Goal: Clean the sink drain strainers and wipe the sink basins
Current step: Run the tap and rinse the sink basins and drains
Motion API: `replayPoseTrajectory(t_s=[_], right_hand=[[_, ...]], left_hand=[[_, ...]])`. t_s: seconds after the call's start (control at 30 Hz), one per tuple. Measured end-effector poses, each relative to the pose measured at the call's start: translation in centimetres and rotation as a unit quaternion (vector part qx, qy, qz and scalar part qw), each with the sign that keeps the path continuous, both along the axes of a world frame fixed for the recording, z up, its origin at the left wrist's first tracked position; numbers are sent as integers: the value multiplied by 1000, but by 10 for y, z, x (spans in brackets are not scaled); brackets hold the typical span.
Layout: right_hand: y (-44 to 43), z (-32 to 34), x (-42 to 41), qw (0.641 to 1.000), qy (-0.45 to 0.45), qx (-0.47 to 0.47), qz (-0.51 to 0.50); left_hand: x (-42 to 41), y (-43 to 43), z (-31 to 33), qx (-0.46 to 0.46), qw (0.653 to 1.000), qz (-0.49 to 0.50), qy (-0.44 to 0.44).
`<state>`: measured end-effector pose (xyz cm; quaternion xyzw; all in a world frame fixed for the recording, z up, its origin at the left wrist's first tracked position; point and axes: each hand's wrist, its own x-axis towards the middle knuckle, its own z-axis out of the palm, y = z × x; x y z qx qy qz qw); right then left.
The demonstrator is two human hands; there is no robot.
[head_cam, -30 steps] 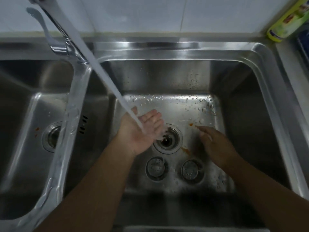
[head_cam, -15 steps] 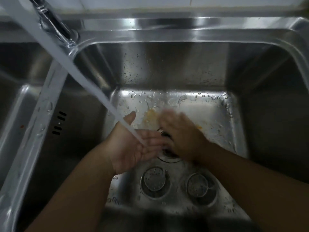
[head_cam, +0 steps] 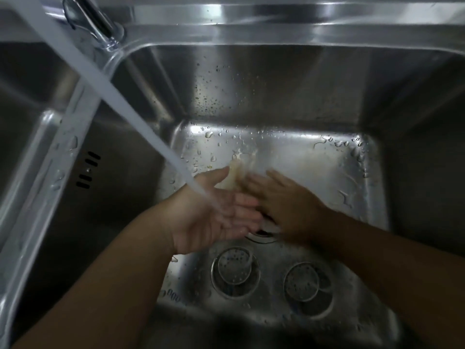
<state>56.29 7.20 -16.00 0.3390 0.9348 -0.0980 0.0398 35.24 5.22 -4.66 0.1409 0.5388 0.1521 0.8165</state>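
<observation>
Left hand: the left hand [head_cam: 214, 212] is spread wide, palm up, holding nothing. It sits under the water so the stream bounces off the palm and splashes over the sink floor.

Right hand: the right hand [head_cam: 281, 205] is flat, palm down, fingers spread, gripping nothing. It looks blurry. I think it is rubbing the sink floor just past the drain, right beside the left fingertips (whether the two hands touch I cannot tell).

Water: a thick white stream of tap water [head_cam: 120, 104] comes slanting down from the shiny metal faucet [head_cam: 97, 20] at the far left and lands on the left palm.

Dirt: a pale yellow-brown smear [head_cam: 237, 170] lies on the floor just beyond both hands. It is probably why the hands work there.

Basin: the shiny steel right sink basin [head_cam: 314, 102] is wet, with drops on its far wall and floor.

Drain: the round open drain hole [head_cam: 261, 235] peeks out between and under the hands.

Strainers: two round metal drain strainers with small holes, the left strainer [head_cam: 235, 270] and the right strainer [head_cam: 305, 285], lie on the near floor, out of the drain. That keeps them clear while the floor gets rinsed.

Other basin: the left steel basin [head_cam: 27, 117] is dark and well apart from the hands.

Writing: none that can be read.
</observation>
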Motion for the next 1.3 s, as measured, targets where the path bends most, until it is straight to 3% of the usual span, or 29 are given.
replayPoseTrajectory(t_s=[0.07, 0.13, 0.2, 0.27, 0.37, 0.4, 0.47, 0.53, 0.6, 0.67, 0.73, 0.77, 0.8, 0.87, 0.9, 0.97, 1.03, 1.07, 1.13, 1.2, 1.23, 1.3], right_hand=[[-10, 0, 20, 1000, 7, -14, 24], [-12, 2, 40, 993, 9, -5, -120], [-12, 6, 54, 954, 11, 15, -301], [-9, 7, 53, 920, 6, 13, -392], [0, 6, 29, 906, 21, 4, -423], [4, 5, 18, 915, 22, -1, -402], [7, 4, -2, 963, 20, -15, -267], [3, 1, -6, 998, 5, -17, -65], [-1, 1, 11, 999, -4, -6, 43], [-7, -1, 38, 999, -1, 13, -44], [-12, 0, 57, 962, 1, 38, -270], [-13, 0, 60, 931, -1, 48, -362], [-13, 0, 59, 908, -5, 50, -417], [-14, 2, 51, 901, -2, 35, -432], [-15, 4, 47, 919, 5, 22, -395], [-19, 5, 43, 974, 19, -7, -224], [-21, 5, 45, 994, 17, -27, -104], [-18, 6, 48, 991, 29, -26, -128], [-7, 7, 54, 956, 49, -4, -289], [-1, 10, 52, 911, 27, -3, -412], [-3, 10, 45, 919, 22, -3, -393], [-12, 7, 31, 977, 33, -20, -209]], left_hand=[[4, 1, -2, 6, 994, 111, 4], [9, 5, -4, 33, 962, 270, -8], [13, 8, -4, 46, 937, 346, -19], [15, 9, -4, 22, 946, 322, -31], [10, 6, -3, -22, 992, 123, -25], [6, 4, -3, -20, 999, 46, -9], [-4, 4, -5, -1, 999, -37, 24], [-11, 4, -9, 23, 997, -48, 62], [-9, 7, -19, 101, 985, -23, 137], [-3, 14, -35, 258, 927, -32, 270], [-4, 24, -56, 445, 783, -131, 414], [-6, 29, -68, 486, 698, -220, 477], [-11, 31, -80, 479, 641, -284, 529], [-11, 26, -96, 445, 601, -341, 569], [-6, 19, -101, 473, 579, -379, 546], [4, 2, -109, 570, 531, -456, 430], [0, -4, -103, 599, 550, -450, 370], [-6, -1, -100, 602, 571, -401, 387], [-21, 8, -98, 568, 593, -309, 479], [-21, 11, -98, 505, 591, -319, 542], [-14, 9, -99, 493, 596, -345, 532], [-2, 2, -102, 516, 609, -403, 448]])
